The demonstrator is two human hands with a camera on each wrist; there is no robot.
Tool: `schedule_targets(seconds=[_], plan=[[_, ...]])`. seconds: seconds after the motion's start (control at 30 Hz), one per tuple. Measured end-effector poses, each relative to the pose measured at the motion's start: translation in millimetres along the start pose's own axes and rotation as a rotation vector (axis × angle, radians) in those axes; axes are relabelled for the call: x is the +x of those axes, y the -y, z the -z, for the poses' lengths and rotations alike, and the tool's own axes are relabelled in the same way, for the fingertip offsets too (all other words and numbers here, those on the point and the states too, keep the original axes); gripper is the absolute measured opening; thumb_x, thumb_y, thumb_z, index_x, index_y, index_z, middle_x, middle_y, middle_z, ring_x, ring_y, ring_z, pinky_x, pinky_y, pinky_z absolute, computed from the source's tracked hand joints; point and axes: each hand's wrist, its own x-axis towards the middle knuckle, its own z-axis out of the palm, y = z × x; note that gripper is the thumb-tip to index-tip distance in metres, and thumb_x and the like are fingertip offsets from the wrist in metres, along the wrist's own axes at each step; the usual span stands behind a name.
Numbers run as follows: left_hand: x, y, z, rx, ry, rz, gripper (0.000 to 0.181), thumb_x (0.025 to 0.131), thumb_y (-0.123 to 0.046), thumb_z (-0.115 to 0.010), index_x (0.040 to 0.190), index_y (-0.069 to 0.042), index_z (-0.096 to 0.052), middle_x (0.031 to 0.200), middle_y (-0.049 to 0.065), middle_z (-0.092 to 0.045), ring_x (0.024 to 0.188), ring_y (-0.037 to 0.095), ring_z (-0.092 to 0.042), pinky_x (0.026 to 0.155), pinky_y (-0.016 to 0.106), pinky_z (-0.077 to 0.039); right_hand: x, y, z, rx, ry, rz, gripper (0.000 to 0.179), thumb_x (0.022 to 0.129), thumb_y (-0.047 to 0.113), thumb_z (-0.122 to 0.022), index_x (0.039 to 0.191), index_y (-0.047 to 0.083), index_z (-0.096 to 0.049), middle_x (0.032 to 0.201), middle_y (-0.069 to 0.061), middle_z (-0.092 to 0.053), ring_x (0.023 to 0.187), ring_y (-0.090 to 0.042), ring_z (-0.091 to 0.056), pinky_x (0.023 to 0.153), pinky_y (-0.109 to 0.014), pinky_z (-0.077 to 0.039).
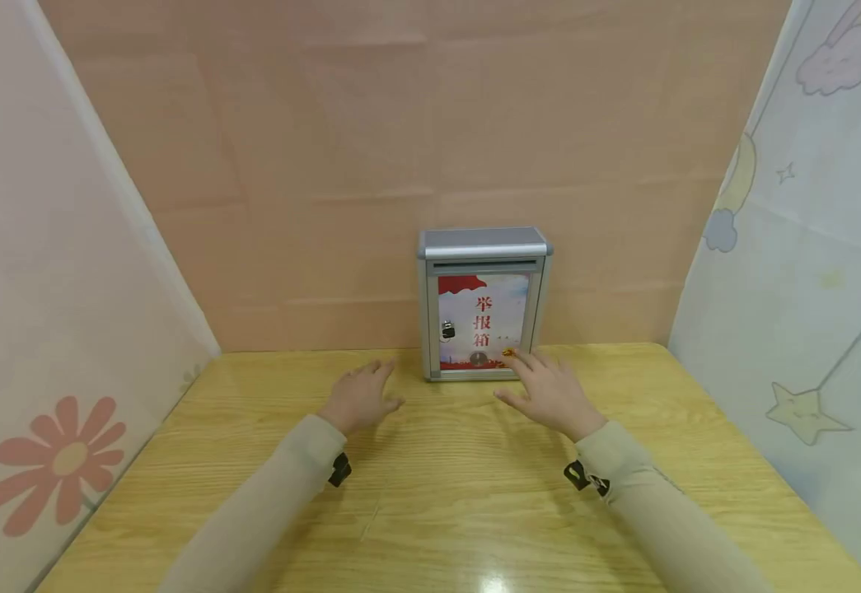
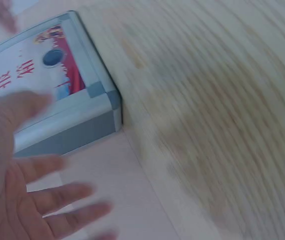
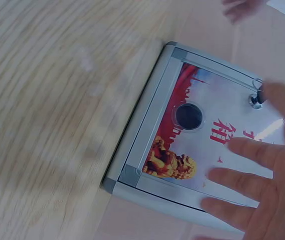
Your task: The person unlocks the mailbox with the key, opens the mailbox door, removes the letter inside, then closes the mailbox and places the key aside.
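A grey metal report box [image 1: 485, 241] stands upright at the back of the wooden table, with a slot near its top and red Chinese characters on its front panel. A lock with a key [image 1: 447, 329] sits on the panel's left side. My left hand [image 1: 359, 398] hovers to the left of the box, fingers spread and holding nothing. To the front right is my right hand [image 1: 549, 394], its fingers extended over the lower right corner of the box in the head view. Whether they touch it I cannot tell. In the right wrist view a dark round spot [image 3: 189, 116] shows low on the panel.
A pinkish-tan cloth [image 1: 311, 181] hangs behind the box. Pale patterned sheets flank the table, with a flower [image 1: 70, 459] on the left one and a star [image 1: 806, 412] on the right. The wooden tabletop [image 1: 430, 494] stretches out in front of the box.
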Motion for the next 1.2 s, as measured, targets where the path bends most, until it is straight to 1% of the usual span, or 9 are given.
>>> schedule_targets(seconds=[0.07,0.17,0.33,0.43,0.53,0.63,0.77,0.93,1.2], plan=[[-0.1,-0.9,1.6,-0.071,0.028,0.000,0.047,0.095,-0.042,-0.058,0.131,-0.011,-0.056,0.123,0.017,-0.062,0.095,0.029,-0.066,0.077,0.043,-0.056,-0.7,-1,1,0.043,0.022,-0.003,0.047,0.093,0.048,-0.059,0.119,0.010,-0.062,0.119,-0.012,-0.064,0.105,-0.032,-0.063,0.085,-0.052,-0.053],[0.2,-1.0,2.3,-0.148,0.049,-0.006,0.019,0.096,-0.029,-0.060,0.098,-0.011,-0.066,0.083,0.005,-0.068,0.058,0.014,-0.056,0.048,0.029,-0.045,-1.0,-4,3,0.137,0.077,-0.021,0.021,0.094,0.033,-0.063,0.089,0.013,-0.062,0.085,-0.001,-0.064,0.070,-0.016,-0.060,0.057,-0.033,-0.050],[9.2,1.9,1.2,-0.236,0.069,-0.008,0.017,0.095,-0.025,-0.058,0.082,-0.015,-0.062,0.065,-0.006,-0.053,0.052,0.009,-0.041,0.047,0.024,-0.034,1.4,-19,4,0.305,0.134,-0.135,0.019,0.096,0.025,-0.057,0.083,0.012,-0.056,0.071,0.000,-0.054,0.058,-0.012,-0.045,0.051,-0.027,-0.036],[22.3,3.7,4.2,-0.373,0.044,0.018,0.017,0.096,-0.024,-0.056,0.087,-0.012,-0.063,0.068,-0.003,-0.054,0.055,0.010,-0.041,0.049,0.025,-0.035,6.0,-34,7,0.407,0.074,-0.258,0.021,0.099,0.025,-0.051,0.095,0.005,-0.056,0.082,-0.008,-0.059,0.066,-0.019,-0.052,0.056,-0.032,-0.043],[39.7,2.1,9.2,-0.567,-0.028,0.051,0.020,0.099,-0.024,-0.054,0.097,-0.006,-0.064,0.079,0.004,-0.059,0.065,0.014,-0.049,0.057,0.027,-0.043,16.2,-51,9,0.551,-0.022,-0.346,0.033,0.102,0.026,-0.047,0.117,-0.003,-0.051,0.107,-0.021,-0.059,0.091,-0.034,-0.059,0.076,-0.044,-0.051],[57.9,-2.8,11.7,-0.744,-0.134,0.066,0.025,0.100,-0.021,-0.054,0.112,-0.001,-0.062,0.102,0.012,-0.065,0.088,0.022,-0.060,0.076,0.034,-0.052,28.6,-65,10,0.697,-0.068,-0.361,0.053,0.104,0.031,-0.044,0.142,-0.004,-0.032,0.135,-0.029,-0.046,0.122,-0.045,-0.048,0.098,-0.057,-0.044],[77.7,-12.4,8.1,-0.893,-0.238,0.086,0.038,0.100,-0.014,-0.054,0.135,0.001,-0.051,0.131,0.019,-0.057,0.119,0.032,-0.056,0.101,0.043,-0.048,42.6,-75,8,0.866,-0.068,-0.307,0.069,0.104,0.034,-0.044,0.155,0.005,-0.007,0.154,-0.030,-0.023,0.139,-0.047,-0.029,0.110,-0.061,-0.032],[90.7,-26.5,0.9,-0.983,-0.282,0.101,0.051,0.100,-0.014,-0.054,0.148,-0.007,-0.037,0.143,0.019,-0.048,0.129,0.034,-0.049,0.105,0.044,-0.044,55.0,-76,3,1.064,-0.092,-0.256,0.069,0.104,0.027,-0.043,0.156,0.012,0.000,0.158,-0.025,-0.013,0.142,-0.044,-0.023,0.110,-0.060,-0.031],[96.9,-37.8,-1.1,-1.042,-0.358,0.124,0.052,0.099,-0.013,-0.056,0.147,-0.007,-0.038,0.137,0.019,-0.054,0.119,0.032,-0.057,0.096,0.042,-0.051,59.6,-65,9,1.208,-0.143,-0.334,0.065,0.105,0.015,-0.041,0.156,0.010,-0.001,0.159,-0.024,-0.012,0.142,-0.042,-0.024,0.110,-0.059,-0.032]])
